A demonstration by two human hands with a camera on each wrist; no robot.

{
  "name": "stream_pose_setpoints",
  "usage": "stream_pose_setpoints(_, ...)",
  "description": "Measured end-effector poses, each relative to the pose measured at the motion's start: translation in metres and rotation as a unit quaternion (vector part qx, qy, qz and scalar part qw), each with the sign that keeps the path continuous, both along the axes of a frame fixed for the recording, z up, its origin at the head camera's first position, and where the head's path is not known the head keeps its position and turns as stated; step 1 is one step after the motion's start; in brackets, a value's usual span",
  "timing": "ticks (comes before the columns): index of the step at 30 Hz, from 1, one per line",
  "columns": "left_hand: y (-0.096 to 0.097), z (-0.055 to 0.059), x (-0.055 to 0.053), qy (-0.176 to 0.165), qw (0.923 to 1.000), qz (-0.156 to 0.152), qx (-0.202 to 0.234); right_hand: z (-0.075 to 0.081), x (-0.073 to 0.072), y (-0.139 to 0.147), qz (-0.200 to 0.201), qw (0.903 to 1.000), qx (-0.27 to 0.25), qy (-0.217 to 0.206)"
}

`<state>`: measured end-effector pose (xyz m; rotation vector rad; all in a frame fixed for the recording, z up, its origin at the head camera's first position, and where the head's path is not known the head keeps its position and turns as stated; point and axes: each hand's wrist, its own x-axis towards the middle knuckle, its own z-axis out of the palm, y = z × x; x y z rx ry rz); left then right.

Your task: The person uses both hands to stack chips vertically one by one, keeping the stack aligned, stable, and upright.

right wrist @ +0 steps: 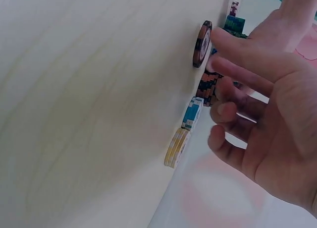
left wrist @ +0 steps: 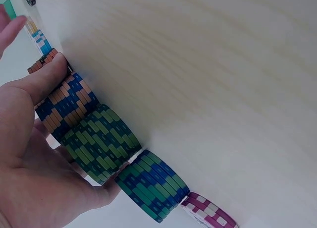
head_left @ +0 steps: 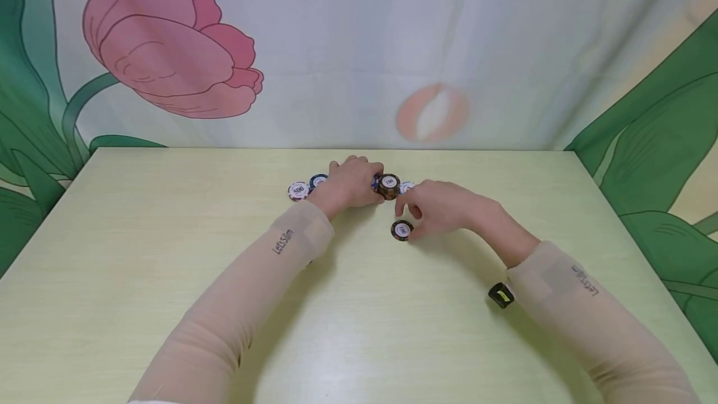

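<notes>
Two sleeves [head_left: 235,304] reach over the table [head_left: 140,254]. Left hand [head_left: 350,182] wraps curled fingers round a row of chip stacks [left wrist: 94,134] near the far edge. Right hand [head_left: 443,207] has loose fingers touching one brown chip [head_left: 402,230] lying flat just below the stacks.

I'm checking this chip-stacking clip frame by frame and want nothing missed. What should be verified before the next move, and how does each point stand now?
1. Left hand steadies the row of stacks: ok, its fingers curl around the blue-and-orange stack and the green stack.
2. Single brown chip lies flat on the table, apart from the row: ok.
3. Right hand at that chip: ok, its fingertips are beside it; a firm pinch: cannot tell.
4. Brown stack stands upright, top uncovered: ok.
5. White 500 chip lies clear of both hands: ok.
6. Stacks evenly aligned: cannot tell.
</notes>
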<state>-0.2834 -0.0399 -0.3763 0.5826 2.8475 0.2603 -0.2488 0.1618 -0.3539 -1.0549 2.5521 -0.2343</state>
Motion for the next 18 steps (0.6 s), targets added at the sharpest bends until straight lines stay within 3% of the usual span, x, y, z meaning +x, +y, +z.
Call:
stream_pose_setpoints(6, 0.0, 0.0, 0.0, -0.003, 1.0, -0.001, -0.001, -0.004, 0.001, 0.002, 0.018, 0.9997, -0.002, -0.017)
stream_pose_setpoints(12, 0.0, 0.0, 0.001, -0.003, 1.0, 0.001, -0.002, -0.009, 0.003, 0.002, 0.019, 0.9995, -0.026, -0.005)
stream_pose_setpoints(18, 0.0, 0.001, 0.002, 0.003, 1.0, 0.0, -0.004, -0.012, 0.005, 0.001, 0.015, 0.9996, -0.016, 0.015)
